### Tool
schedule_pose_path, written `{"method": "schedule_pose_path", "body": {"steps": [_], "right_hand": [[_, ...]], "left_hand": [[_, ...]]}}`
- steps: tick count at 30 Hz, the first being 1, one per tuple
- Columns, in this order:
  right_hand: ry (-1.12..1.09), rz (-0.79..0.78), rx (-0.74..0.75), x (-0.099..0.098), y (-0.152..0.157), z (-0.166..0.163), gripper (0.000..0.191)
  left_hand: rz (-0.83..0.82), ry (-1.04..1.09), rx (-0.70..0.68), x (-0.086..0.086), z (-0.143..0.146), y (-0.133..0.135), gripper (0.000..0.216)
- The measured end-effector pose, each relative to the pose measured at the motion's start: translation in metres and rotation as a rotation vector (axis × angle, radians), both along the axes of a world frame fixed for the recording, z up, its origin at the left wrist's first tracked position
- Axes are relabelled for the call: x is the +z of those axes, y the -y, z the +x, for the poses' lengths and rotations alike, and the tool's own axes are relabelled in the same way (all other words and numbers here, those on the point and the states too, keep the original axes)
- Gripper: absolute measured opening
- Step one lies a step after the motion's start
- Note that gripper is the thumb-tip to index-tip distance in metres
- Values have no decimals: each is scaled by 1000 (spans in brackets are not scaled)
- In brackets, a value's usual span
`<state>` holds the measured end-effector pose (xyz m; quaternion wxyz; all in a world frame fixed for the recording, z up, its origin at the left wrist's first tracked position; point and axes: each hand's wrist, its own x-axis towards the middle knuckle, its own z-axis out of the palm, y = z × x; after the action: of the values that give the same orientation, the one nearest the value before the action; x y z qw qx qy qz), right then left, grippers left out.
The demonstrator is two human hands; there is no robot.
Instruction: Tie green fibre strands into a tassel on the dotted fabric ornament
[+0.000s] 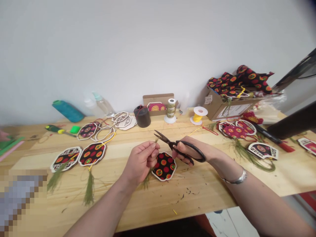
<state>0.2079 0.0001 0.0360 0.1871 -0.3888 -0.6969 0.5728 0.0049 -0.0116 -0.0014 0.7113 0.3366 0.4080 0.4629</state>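
My left hand (145,159) is closed in a pinch on a green thread tassel (146,181); short strands stick up above the fingertips and the rest hangs below the fist. In my right hand (189,149) are black-handled scissors (170,142), their blades slightly parted and pointing left, close to the strand ends. Between the hands a patterned fabric ornament (164,167), black with red and orange flowers and a pale rim, lies flat on the wooden table (197,197). My left hand covers part of its left edge.
Tasselled ornaments (92,154) lie at left, others (237,130) at right. Along the wall stand a teal thread cone (68,111), a clear bottle (103,104), a black cylinder (142,117), a thread spool (171,110), a yellow cord spool (198,116) and a cardboard box (227,107) of fabric.
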Motion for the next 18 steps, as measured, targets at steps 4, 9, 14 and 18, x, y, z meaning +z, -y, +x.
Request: {"method": "schedule_pose_path", "body": {"steps": [4, 9, 14, 18], "right_hand": [[-20, -25, -16, -1, 0, -1, 60], [10, -91, -53, -8, -5, -3, 59], [36, 115, -39, -3, -6, 2, 63], [109, 267, -36, 9, -8, 12, 68]], "left_hand": [[-7, -6, 10, 1, 0, -1, 16], [-13, -10, 33, 4, 0, 0, 19], [-19, -3, 125, 4, -2, -3, 18], [-7, 10, 173, 3, -5, -6, 16]]}}
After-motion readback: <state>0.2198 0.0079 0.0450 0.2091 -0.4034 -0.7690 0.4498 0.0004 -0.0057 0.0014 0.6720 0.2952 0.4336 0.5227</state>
